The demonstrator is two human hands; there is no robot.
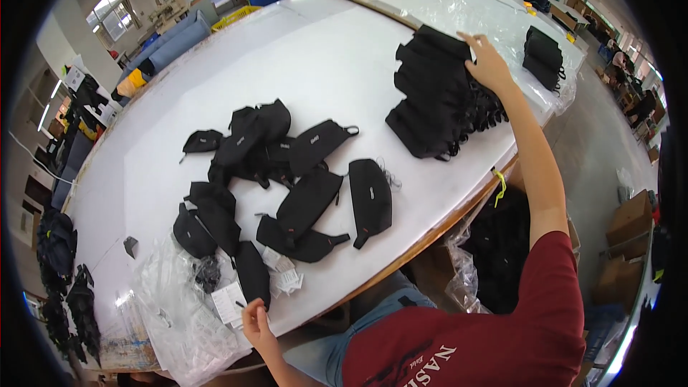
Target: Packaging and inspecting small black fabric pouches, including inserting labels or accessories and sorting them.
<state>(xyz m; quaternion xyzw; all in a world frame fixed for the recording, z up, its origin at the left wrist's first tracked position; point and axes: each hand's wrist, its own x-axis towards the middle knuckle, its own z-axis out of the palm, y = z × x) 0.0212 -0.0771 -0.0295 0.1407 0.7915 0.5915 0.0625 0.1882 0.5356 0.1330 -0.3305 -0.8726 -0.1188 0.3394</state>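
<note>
At the left of the white table [322,43], a heap of clear plastic bags [154,283] is lying crumpled near the edge, with a white card [228,304] showing beside it. Just right of the card, the left hand [259,326] is hovering low with its fingers partly curled, next to the near end of a black pouch [252,272]. I cannot tell whether it is touching that pouch or pinching anything small.

Beyond it, a loose group of black pouches [240,140] is sprawling at mixed angles, some overlapping, while 1 upright-lying pouch [371,197] is sitting at the group's right side.

Farther right, the main thing in hand, a neat pile of black pouches [430,93], is lying in overlapping rows near the table's right edge, its loops facing right. The right hand [490,63] is resting at the pile's far right corner; its thumb and fingers are standing well apart, apparently touching the edge but not closing around any pouch. At the far right, a smaller black stack [542,56] is lying on clear plastic.

The step in hand seems to be arranging the pile, with 1 hand at its edge. Going on with that would be calling for light fingertip pressure, keeping the overlapping rows aligned.
</note>
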